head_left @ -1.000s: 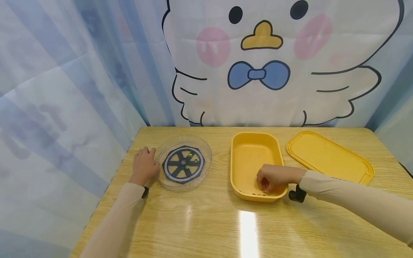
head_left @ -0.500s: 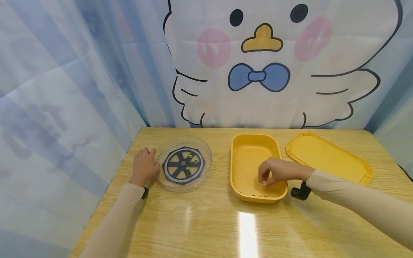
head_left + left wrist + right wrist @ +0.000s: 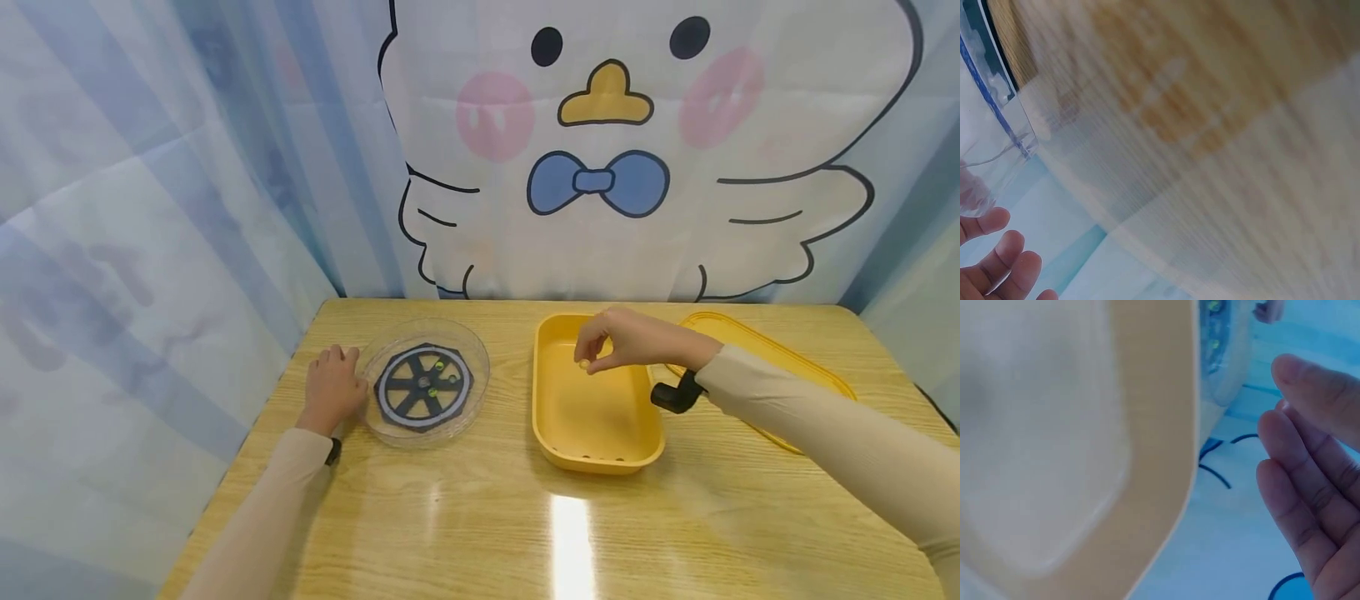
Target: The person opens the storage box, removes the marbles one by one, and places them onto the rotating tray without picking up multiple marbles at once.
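Observation:
My right hand (image 3: 637, 336) is above the yellow tub (image 3: 538, 400), thumb and fingertips pinching a small, pale yellow, round piece (image 3: 584, 364). In the right wrist view the thumb and fingers (image 3: 1291, 434) come together beside the tub's wall, hiding most of that piece. On the left, my left hand (image 3: 332, 385) rests against the side of a clear round dish (image 3: 480, 400), its fingers relaxed. Inside the dish lies a dark six-spoked wheel shape (image 3: 406, 384) with a pale ring. Several small greenish round pieces (image 3: 439, 366) sit on its right half.
A yellow lid (image 3: 738, 333) lies on the wooden table (image 3: 420, 525) behind the right forearm. Small dark spots (image 3: 619, 460) show along the tub's near end. A curtain (image 3: 600, 250) printed with a cartoon bird hangs just behind the table's far edge.
My right hand has risen from the tub's near end toward its far part, a small pale yellow piece now visible between its fingertips. The left hand stays at the dish.

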Tool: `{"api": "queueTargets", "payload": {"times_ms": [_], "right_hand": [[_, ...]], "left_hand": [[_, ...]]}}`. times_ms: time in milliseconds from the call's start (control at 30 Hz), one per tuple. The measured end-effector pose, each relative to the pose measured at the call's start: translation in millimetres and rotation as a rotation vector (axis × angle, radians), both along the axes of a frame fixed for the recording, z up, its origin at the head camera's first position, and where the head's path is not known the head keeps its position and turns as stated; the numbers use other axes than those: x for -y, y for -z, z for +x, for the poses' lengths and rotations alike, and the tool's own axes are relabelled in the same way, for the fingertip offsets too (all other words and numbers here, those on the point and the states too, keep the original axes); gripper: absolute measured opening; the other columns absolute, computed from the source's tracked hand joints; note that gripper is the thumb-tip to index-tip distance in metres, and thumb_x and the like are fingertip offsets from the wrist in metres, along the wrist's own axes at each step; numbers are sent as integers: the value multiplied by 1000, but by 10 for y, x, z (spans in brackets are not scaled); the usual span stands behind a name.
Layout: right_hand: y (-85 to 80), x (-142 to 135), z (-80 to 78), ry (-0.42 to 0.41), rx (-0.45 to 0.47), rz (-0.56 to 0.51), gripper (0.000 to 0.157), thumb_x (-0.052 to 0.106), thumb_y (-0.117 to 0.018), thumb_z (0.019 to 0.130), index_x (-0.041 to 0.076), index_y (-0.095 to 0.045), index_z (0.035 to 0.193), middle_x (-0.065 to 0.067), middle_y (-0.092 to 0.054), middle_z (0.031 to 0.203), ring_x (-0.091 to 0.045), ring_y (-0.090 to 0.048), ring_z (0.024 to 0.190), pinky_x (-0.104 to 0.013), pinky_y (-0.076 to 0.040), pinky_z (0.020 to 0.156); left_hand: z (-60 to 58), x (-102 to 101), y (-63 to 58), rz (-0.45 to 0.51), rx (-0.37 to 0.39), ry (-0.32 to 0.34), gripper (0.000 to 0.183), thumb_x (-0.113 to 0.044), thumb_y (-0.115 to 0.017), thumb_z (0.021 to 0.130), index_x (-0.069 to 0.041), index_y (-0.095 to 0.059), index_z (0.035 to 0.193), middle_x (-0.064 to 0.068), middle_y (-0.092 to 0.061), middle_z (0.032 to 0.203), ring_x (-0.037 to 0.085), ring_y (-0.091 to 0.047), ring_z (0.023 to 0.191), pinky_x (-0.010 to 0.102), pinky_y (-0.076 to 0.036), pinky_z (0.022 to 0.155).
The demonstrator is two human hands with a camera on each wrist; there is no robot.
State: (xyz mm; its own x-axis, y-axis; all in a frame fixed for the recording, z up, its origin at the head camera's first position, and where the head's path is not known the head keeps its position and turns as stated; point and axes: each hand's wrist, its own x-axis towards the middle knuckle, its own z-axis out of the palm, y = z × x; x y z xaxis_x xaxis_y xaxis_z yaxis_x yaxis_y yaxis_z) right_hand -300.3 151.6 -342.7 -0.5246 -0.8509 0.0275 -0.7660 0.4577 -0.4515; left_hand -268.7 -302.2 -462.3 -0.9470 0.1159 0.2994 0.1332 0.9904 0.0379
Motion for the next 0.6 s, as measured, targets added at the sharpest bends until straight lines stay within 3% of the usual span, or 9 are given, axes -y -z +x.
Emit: {"api": "queueTargets", "payload": {"times_ms": [267,433,600], "right_hand": [[-61,485,-208,18,-12,-31,13,13,-73,79,11,-72,92,1,-71,89,-12,-65,81,-30,-54,76],[-3,822,-369,57,6,-21,13,13,-72,80,10,-72,94,-2,-71,92,-14,-66,83,-34,-54,80],[121,1153,-528,63,-9,-19,14,15,-71,81,9,-72,94,-2,-71,91,-13,-66,81,-30,-53,78]], "left_hand": [[6,10,13,-3,-8,6,26,-12,-55,82,1,-54,105,23,-52,94,35,-49,80,50,-42,71],[2,16,13,10,-14,10,25,-11,-55,82,1,-53,104,23,-52,95,36,-50,81,51,-42,71],[-1,12,10,15,-11,14,25,-11,-55,83,1,-53,104,23,-52,95,36,-49,81,50,-42,71]]}}
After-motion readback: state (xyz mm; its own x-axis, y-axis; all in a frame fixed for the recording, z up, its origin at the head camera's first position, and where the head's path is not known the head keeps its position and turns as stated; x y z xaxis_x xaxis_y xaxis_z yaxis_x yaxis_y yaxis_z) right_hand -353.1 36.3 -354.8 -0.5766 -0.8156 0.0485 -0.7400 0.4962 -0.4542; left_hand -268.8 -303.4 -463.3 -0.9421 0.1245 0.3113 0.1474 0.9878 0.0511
